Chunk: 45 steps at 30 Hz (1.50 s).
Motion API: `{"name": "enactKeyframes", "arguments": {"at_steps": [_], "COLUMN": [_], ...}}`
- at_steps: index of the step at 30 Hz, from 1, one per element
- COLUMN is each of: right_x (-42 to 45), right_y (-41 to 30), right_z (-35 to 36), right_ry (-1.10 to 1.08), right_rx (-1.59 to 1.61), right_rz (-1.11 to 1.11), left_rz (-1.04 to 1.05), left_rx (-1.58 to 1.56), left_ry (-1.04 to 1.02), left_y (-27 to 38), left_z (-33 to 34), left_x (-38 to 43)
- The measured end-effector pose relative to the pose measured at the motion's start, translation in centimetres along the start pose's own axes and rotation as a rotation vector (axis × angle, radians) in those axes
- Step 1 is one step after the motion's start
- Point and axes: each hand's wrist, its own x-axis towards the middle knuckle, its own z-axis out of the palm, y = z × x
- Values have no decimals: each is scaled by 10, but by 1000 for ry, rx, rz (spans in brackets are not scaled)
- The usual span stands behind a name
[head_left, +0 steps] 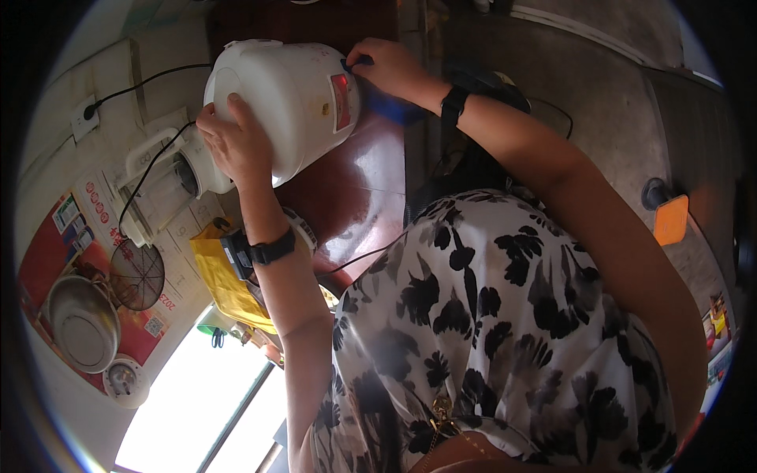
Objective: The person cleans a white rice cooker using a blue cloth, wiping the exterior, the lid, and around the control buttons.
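A white rice cooker [295, 106] stands on the dark red tiled counter [378, 171], with a red panel and a small glowing red light on its side. My left hand [236, 142] steadies it, palm and fingers curved around the edge of its rounded lid. At the cooker's lower right side, my right hand [387, 66] pinches a dark blue cloth [358, 62] against the white housing. The fingertips of my left hand curl partly out of sight. A blurred blue thing [396, 109] lies on the counter below my right wrist.
A black cord runs from the wall socket [86, 118] to behind the cooker. To the left are a white kitchen appliance with a clear jug [174, 177], a wire skimmer [137, 275], a metal strainer [86, 325] and a yellow bag [236, 284]. An orange square panel [671, 220] stands at right.
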Motion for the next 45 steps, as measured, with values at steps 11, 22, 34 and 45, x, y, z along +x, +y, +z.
{"name": "enactKeyframes", "arguments": {"at_steps": [11,22,34,45], "right_x": [7,9,25,20], "right_y": [-9,-22,-53,-52], "right_z": [-11,-15,-11,-7], "right_ry": [-49,-87,-2,-7], "right_rx": [16,64,94,70], "right_rz": [-134,-108,-187,-263], "left_rz": [45,-9,12,-3], "left_rx": [-18,-11,-39,-30], "left_ry": [18,-26,-9,-1], "left_y": [5,6,-1,-2], "left_z": [-2,-3,-1,-3], "left_x": [-4,-6,-5,-6]}}
